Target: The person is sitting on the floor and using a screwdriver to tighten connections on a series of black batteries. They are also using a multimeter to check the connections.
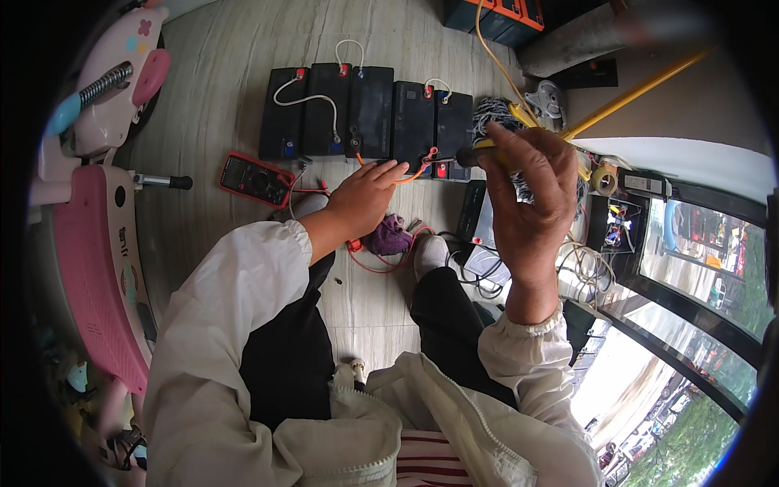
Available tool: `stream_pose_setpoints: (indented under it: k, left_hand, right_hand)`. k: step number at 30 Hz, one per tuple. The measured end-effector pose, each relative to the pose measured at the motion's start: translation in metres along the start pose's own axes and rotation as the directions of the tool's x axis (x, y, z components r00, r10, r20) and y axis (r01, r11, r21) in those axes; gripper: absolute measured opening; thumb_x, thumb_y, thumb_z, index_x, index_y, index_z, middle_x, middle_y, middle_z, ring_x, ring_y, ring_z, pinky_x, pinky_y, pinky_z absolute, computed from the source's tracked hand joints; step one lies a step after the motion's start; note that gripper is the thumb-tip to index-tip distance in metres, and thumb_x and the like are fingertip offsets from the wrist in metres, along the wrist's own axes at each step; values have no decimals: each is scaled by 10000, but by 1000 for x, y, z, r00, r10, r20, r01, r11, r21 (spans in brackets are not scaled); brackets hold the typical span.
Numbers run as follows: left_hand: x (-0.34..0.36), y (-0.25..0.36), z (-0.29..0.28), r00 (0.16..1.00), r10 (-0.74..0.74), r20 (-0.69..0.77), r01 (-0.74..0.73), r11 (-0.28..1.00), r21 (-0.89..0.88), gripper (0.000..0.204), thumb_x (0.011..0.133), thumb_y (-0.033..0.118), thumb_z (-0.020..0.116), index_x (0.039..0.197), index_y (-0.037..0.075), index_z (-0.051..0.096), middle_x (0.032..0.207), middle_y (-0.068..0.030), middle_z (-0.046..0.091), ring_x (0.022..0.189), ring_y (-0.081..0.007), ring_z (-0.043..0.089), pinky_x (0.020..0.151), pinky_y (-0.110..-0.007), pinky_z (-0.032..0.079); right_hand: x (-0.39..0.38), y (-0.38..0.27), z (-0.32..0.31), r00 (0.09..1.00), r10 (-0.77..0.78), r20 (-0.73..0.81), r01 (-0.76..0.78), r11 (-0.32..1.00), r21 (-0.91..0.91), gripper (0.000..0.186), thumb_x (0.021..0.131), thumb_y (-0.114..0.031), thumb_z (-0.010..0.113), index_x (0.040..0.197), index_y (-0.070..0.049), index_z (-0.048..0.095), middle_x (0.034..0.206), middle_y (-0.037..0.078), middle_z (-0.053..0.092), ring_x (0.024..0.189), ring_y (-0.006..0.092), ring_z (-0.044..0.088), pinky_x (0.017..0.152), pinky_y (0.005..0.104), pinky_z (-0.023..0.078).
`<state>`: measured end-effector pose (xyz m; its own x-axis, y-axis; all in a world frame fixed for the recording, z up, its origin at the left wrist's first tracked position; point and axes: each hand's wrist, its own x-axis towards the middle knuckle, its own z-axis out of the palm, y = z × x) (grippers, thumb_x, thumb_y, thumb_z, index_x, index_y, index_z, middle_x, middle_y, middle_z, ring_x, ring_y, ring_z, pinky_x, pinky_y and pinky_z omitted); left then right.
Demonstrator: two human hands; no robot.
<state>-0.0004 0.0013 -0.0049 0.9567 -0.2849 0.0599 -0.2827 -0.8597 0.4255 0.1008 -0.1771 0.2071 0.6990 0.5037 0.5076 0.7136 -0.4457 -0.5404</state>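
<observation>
Batteries (372,114): 5 in a row on the floor (203,97), ahead of my hands.
Screwdriver (468,157): gripped by my right hand (531,183), shaft toward the 4th from left.
Orange wire (411,177): under my left hand (363,196); pinched or pressed, I can't tell. Seemingly terminal work, calling for a seated tip.
Floor: more room left; cord (497,114) and pole (633,96) crowd right.

batteries (373,109): matt plastic | screwdriver shaft (444,159): metal | bundle (389,236): cloth | floor (213,114): smooth
</observation>
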Motion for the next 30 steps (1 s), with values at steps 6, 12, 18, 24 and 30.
stream_pose_setpoints:
  k: [6,12,18,24,30]
  left_hand:
    - [0,0,-1,1000,9,-1,-9,1000,15,409,835,79,612,1216,-66,638,1578,-114,415,1463,-264,379,1198,-407,320]
    - [1,0,0,1000,10,-4,-10,1000,13,416,832,81,615,1220,-65,637,1576,-113,419,1461,-263,383,1197,-407,321]
    - [0,-1,0,1000,4,13,-5,1000,13,435,832,85,624,1240,-65,627,1584,-114,408,1465,-263,376,1199,-409,316]
    - [1,0,-1,1000,5,17,-5,1000,-1,440,834,82,626,1249,-65,623,1589,-117,400,1471,-265,367,1202,-410,311]
    - [1,0,-1,1000,3,24,-3,1000,4,438,840,82,619,1254,-62,623,1597,-111,391,1477,-261,359,1208,-408,304]
  right_hand:
    - [0,3,0,1000,28,10,-28,999,27,454,800,33,798,1224,-94,694,1146,118,656,1066,258,667,888,341,539]
    - [-3,2,0,1000,28,3,-28,999,22,396,844,3,770,1223,-87,698,1154,132,646,1092,260,652,907,345,526]
    - [1,3,-2,998,4,70,-7,999,36,391,844,-13,778,1220,-83,701,1173,138,645,1105,256,645,914,351,522]
    - [0,0,0,999,14,48,-18,998,64,405,832,27,766,1216,-83,703,1189,142,648,1114,262,647,882,352,539]
    - [0,4,-1,999,-15,44,13,999,47,413,832,55,738,1220,-80,696,1189,140,649,1109,279,650,900,355,536]
